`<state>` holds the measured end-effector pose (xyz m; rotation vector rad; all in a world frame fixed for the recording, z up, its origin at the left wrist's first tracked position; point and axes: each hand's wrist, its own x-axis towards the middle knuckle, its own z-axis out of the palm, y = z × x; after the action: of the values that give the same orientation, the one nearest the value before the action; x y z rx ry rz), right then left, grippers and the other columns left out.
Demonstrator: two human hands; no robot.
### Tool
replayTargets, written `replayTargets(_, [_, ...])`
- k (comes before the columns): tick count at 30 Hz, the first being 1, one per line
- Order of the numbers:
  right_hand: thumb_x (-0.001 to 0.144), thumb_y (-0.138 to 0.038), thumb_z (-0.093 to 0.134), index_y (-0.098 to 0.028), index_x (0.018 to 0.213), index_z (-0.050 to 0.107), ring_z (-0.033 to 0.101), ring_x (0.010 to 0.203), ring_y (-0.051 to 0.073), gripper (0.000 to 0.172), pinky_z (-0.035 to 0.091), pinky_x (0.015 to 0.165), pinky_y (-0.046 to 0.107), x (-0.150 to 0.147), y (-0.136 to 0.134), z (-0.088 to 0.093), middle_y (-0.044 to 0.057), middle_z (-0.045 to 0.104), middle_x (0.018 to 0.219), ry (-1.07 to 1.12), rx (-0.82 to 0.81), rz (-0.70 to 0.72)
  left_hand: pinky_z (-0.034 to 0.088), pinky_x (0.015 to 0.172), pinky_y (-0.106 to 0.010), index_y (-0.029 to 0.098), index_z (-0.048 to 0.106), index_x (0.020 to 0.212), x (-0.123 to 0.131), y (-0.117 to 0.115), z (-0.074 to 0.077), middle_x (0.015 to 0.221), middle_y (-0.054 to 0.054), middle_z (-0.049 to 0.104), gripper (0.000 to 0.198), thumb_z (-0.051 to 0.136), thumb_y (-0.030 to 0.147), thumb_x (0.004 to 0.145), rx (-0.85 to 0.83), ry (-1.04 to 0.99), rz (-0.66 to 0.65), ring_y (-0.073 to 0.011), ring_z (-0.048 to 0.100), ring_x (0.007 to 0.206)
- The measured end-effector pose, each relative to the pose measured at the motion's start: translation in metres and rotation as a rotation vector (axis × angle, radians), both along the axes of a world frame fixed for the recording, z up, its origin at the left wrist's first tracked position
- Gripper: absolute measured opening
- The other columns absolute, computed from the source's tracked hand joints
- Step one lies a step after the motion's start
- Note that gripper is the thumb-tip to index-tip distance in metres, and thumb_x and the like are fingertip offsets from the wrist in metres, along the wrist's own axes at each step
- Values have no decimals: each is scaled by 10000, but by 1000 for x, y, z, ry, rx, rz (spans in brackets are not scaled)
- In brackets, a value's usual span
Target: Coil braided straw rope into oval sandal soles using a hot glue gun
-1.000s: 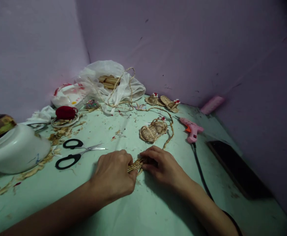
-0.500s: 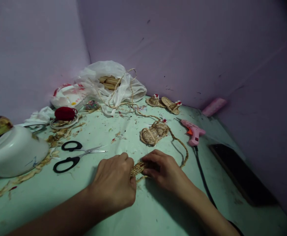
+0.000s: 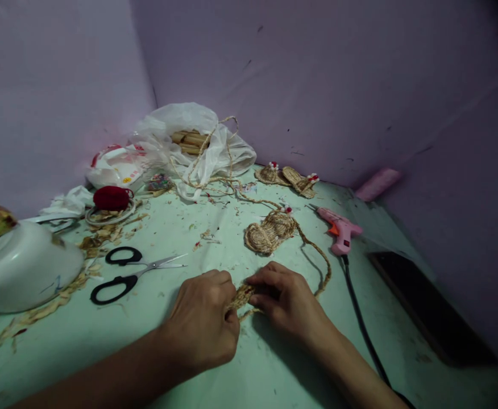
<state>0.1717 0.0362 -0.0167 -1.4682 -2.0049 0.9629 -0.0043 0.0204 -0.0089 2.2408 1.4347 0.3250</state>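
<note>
Between my hands is a small piece of braided straw work (image 3: 243,295), partly covered by fingers. My left hand (image 3: 208,315) is closed on its left end. The thumb and fingers of my right hand (image 3: 285,295) pinch its right end. A braided straw cord (image 3: 323,258) loops out on the right, past a small woven straw slipper (image 3: 270,233) lying just beyond my hands, with a red and white bead cluster (image 3: 288,209) at its top. Black-handled scissors (image 3: 146,266) lie open to the left of my left hand.
A pink glue gun (image 3: 340,230) with a black cable and a dark phone (image 3: 428,307) lie on the right. At the back are a plastic bag (image 3: 185,119) of straw and a pair of beaded slippers (image 3: 298,180). A white container (image 3: 27,267) and red yarn (image 3: 111,198) stand left.
Both hands keep their hold on the straw piece, which has turned slightly and now shows a small dark red spot. The whole view has shifted a little.
</note>
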Motion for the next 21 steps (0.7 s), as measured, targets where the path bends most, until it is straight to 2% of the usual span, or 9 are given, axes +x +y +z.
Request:
replayTargets(6, [654, 9, 624, -129, 864, 719, 599, 670, 147, 269, 466, 614, 257, -3, 1, 2, 46, 617, 781, -7, -14, -6, 399, 605, -286, 176, 474, 621, -2, 3, -2, 726, -50, 557, 73, 479, 113, 658, 56, -49, -114, -172, 529, 694])
replayTargets(10, [652, -6, 617, -170, 882, 722, 625, 715, 170, 301, 478, 652, 271, -5, 3, 3, 37, 645, 801, -82, 11, 2, 406, 624, -289, 174, 512, 652, -2, 6, 3, 726, -48, 564, 77, 489, 101, 640, 80, -6, -189, -181, 535, 704])
replayTargets(13, [679, -64, 624, -187, 973, 704, 637, 761, 194, 329, 488, 679, 293, -2, 2, 6, 50, 665, 855, -173, 33, 12, 412, 683, -311, 164, 570, 676, -8, 9, 14, 757, -54, 595, 67, 517, 184, 712, 31, 27, -203, -195, 550, 738])
replayTargets(15, [722, -91, 583, -188, 1058, 669, 640, 800, 203, 361, 493, 708, 309, 1, -2, 9, 62, 676, 897, -188, 59, 31, 411, 711, -308, 165, 616, 710, -15, 12, 21, 788, -53, 621, 202, 518, 323, 788, -59, -30, -199, -191, 560, 758])
replayTargets(17, [766, -97, 507, -190, 1112, 635, 642, 834, 200, 380, 496, 737, 319, 6, -9, 12, 68, 686, 931, -159, 109, 39, 400, 683, -281, 165, 637, 755, -24, 14, 27, 776, -44, 629, 309, 435, 379, 851, -112, -130, -164, -168, 555, 734])
replayTargets(18, [781, -105, 478, -191, 1115, 628, 642, 847, 198, 376, 498, 745, 322, 9, -14, 14, 71, 689, 945, -138, 145, 35, 392, 672, -274, 164, 640, 751, -28, 15, 29, 762, -41, 628, 344, 396, 375, 867, -111, -149, -101, -159, 549, 715])
replayTargets(21, [804, -174, 467, -195, 1043, 652, 646, 864, 201, 303, 501, 758, 331, 21, -26, 21, 79, 695, 962, -78, 262, -27, 368, 632, -269, 163, 658, 744, -36, 15, 31, 714, -40, 638, 325, 418, 363, 836, -159, -78, 62, -154, 541, 663])
